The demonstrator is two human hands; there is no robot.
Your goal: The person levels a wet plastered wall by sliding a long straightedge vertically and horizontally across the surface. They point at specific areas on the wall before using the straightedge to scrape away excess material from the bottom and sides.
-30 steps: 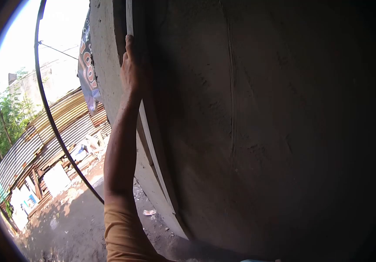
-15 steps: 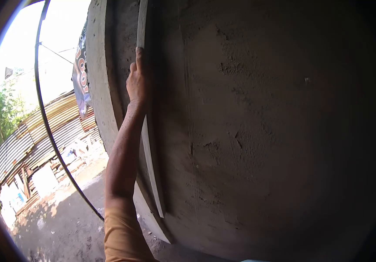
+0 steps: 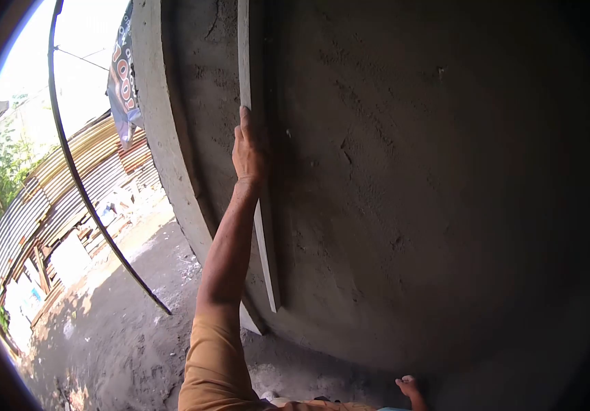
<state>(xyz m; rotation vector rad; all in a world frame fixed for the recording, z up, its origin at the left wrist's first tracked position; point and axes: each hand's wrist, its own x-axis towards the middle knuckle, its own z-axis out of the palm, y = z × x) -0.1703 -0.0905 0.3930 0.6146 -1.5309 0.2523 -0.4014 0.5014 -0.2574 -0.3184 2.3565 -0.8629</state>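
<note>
My left hand (image 3: 250, 152) is closed around a long, narrow straightedge (image 3: 245, 58), with a finger pointing up along it. The straightedge stands nearly upright against the grey plastered wall (image 3: 363, 198), and its lower end shows below my forearm. Rough marks and small ridges cover the plaster. Low in the view, my right hand (image 3: 409, 385) is small and dim, with its fingers curled. What it holds, if anything, does not show. It is apart from the straightedge.
A pale concrete edge (image 3: 160, 123) borders the wall on the left. Beyond it are a thin dark pole (image 3: 79, 188), a printed sheet (image 3: 123, 89), corrugated metal sheeting (image 3: 17, 240) and dirt ground (image 3: 117, 335).
The view has shifted. My left hand and the straightedge now sit farther right against the wall, away from the concrete edge. My right hand has come into view at the bottom.
</note>
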